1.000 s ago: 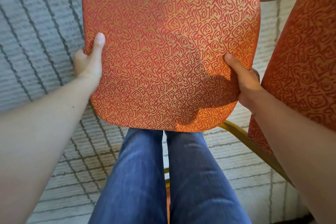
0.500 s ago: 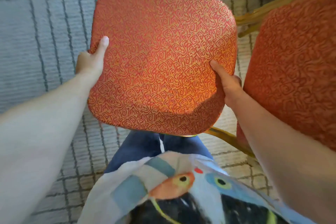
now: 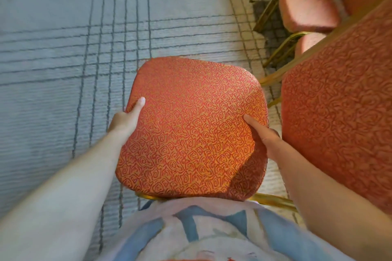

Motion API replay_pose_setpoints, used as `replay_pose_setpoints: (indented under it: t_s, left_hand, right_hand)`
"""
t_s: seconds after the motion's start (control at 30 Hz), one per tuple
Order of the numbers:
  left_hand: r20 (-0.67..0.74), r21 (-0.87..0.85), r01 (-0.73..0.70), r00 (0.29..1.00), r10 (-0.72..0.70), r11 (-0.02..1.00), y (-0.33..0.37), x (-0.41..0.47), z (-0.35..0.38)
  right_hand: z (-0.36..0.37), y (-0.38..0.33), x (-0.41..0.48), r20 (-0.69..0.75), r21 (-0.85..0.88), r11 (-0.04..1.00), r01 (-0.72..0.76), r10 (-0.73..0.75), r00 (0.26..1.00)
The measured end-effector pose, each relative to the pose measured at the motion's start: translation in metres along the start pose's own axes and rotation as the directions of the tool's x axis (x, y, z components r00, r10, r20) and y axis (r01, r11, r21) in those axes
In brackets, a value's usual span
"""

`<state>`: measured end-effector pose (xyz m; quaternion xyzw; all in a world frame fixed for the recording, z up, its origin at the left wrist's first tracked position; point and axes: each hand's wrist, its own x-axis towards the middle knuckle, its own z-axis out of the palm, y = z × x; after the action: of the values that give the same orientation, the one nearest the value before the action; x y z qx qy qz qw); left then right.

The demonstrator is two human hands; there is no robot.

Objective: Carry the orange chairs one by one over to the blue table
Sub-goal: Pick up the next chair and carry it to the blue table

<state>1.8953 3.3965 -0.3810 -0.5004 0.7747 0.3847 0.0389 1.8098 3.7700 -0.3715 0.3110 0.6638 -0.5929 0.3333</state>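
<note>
An orange chair (image 3: 191,129) with a swirl-patterned seat and a gold frame is in front of my body, seen from above. My left hand (image 3: 125,118) grips the seat's left edge, thumb lying on top. My right hand (image 3: 265,135) grips the right edge, thumb on the cushion. Fingers of both hands are hidden under the seat. A second orange chair (image 3: 339,108) stands close on the right. The blue table is not in view.
Several more orange chairs (image 3: 307,8) with gold legs stand in a row at the upper right. Grey carpet (image 3: 63,48) with dark line pattern stretches to the left and ahead. My shirt fills the bottom of the view.
The seat now looks smaller and lower in the view, and more carpet and the chair row show ahead. Both hands keep the same hold on the seat's edges.
</note>
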Motion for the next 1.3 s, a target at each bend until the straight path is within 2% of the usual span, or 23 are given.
replay_pose_setpoints:
  t_s: [0.47, 0.7, 0.9, 1.13, 1.3]
  left_hand:
    - [0.012, -0.048, 0.045, 0.999, -0.045, 0.998, -0.007, -0.018, -0.015]
    - [0.027, -0.029, 0.026, 0.999, -0.025, 0.999, 0.010, 0.008, -0.022]
    - [0.057, -0.045, 0.053, 0.997, -0.050, 0.998, 0.033, 0.065, -0.033]
    - [0.093, -0.102, 0.055, 0.995, -0.045, 0.993, 0.081, 0.171, -0.076]
    - [0.013, -0.155, -0.010, 1.000, 0.012, 0.988, 0.126, 0.248, -0.115]
  right_hand:
    - [0.003, 0.000, 0.004, 0.113, -0.042, 0.997, 0.062, -0.057, 0.992]
    - [0.022, -0.012, 0.025, 0.142, -0.071, 0.997, 0.009, 0.001, 0.990]
    - [0.067, -0.051, 0.060, 0.142, -0.081, 0.997, -0.003, 0.014, 0.990]
    - [0.156, -0.125, 0.095, 0.118, -0.073, 0.996, 0.049, -0.040, 0.992]
    - [0.223, -0.205, 0.110, 0.115, -0.073, 0.987, 0.143, -0.134, 0.984]
